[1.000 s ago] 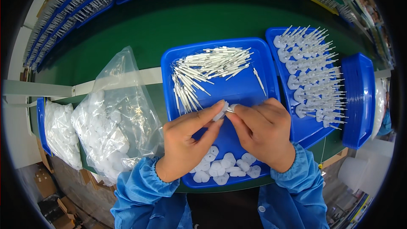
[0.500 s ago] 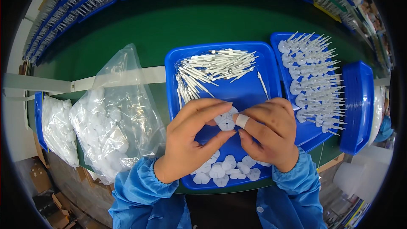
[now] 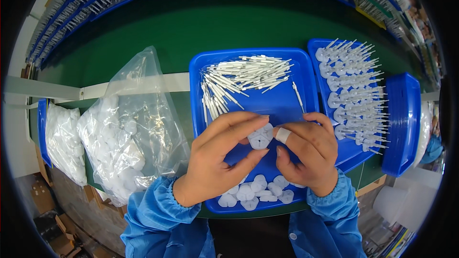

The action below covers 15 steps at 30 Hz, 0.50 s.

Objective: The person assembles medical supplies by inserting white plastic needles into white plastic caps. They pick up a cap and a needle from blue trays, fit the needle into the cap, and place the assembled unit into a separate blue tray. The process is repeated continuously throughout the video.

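1. Landmark: the blue middle tray (image 3: 282, 110) on the green counter (image 3: 172, 33).
2. White disc (image 3: 261, 137): held above the central part of the middle tray, face toward the camera, a small dark hole visible in it.
3. Left grip (image 3: 210, 155): closed on the disc. Fingertips at its far rim, thumb at its near rim; disc sits out at the tips, clear of the palm.
4. Right grip (image 3: 313, 155): thumb and forefinger apart, nothing seen between them. Disc lies just left of the forefinger, which wears white tape (image 3: 283, 135); cannot tell whether fingertip and rim touch.
5. Middle tray, far part: heaped white rods (image 3: 248, 72); a lone rod (image 3: 298, 96) near its right wall.
6. Middle tray, near end: loose discs (image 3: 260, 193), some overlapping.
7. Right of middle tray: side tray (image 3: 319, 47) with rows of disc-and-rod pieces (image 3: 351, 93); stacked trays (image 3: 404, 124) beyond.
8. Left of middle tray: clear bag (image 3: 114, 138) of white pieces.
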Available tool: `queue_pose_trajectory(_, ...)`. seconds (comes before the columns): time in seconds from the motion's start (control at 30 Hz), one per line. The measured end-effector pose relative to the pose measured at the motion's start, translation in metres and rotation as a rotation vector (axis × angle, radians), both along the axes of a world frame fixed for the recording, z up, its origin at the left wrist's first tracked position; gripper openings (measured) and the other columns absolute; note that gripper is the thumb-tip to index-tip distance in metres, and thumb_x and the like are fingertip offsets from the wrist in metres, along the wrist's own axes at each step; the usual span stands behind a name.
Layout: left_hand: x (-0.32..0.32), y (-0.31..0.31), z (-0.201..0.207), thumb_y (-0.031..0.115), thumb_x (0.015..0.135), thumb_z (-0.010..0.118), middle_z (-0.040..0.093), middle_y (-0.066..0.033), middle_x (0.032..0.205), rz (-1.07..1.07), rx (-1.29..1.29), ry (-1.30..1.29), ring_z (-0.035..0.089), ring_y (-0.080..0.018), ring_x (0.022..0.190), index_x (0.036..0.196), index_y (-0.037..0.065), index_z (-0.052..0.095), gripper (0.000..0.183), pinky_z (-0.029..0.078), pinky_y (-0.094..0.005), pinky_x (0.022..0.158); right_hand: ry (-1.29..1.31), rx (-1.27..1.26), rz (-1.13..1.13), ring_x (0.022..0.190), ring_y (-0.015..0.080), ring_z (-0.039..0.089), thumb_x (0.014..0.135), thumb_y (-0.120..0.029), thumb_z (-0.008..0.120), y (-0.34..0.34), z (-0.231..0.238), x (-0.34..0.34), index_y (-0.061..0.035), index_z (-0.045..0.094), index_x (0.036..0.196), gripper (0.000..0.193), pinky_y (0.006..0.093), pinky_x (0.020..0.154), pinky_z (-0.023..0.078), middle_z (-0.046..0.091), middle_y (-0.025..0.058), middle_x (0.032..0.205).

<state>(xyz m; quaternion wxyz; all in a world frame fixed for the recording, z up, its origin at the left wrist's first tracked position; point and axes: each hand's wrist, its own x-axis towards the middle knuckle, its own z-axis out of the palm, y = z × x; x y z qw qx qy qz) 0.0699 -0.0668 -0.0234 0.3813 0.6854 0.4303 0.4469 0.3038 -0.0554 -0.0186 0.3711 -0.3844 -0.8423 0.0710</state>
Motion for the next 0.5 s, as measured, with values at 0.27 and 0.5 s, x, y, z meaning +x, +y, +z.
queue_pose_trajectory(0.27, -0.0007, -0.0012, 0.0013, -0.004, 0.083, 0.09, 0.074, -0.0176, 0.137, -0.013, 0.043, -0.016, 0.076, -0.0264, 0.119, 0.141, 0.001, 0.074, 0.06, 0.064, -0.0318, 0.088, -0.018, -0.002, 0.022, 0.088, 0.0171, 0.076, 0.086, -0.009, 0.082, -0.0056, 0.002, 0.0034, -0.0149, 0.083, 0.122, 0.037, 0.0416, 0.101, 0.054, 0.08, 0.0011, 0.107)
queue_pose_trajectory(0.5, -0.0033, 0.0002, -0.0008, -0.005, 0.083, 0.09, 0.076, -0.022, 0.134, -0.072, 0.114, -0.013, 0.077, -0.0331, 0.122, 0.138, -0.003, 0.073, 0.058, 0.064, -0.0371, 0.098, 0.057, -0.039, 0.038, 0.086, 0.0175, 0.078, 0.086, -0.009, 0.081, -0.0076, 0.0017, 0.006, -0.0148, 0.083, 0.121, 0.035, 0.0405, 0.101, 0.054, 0.081, 0.0016, 0.107)
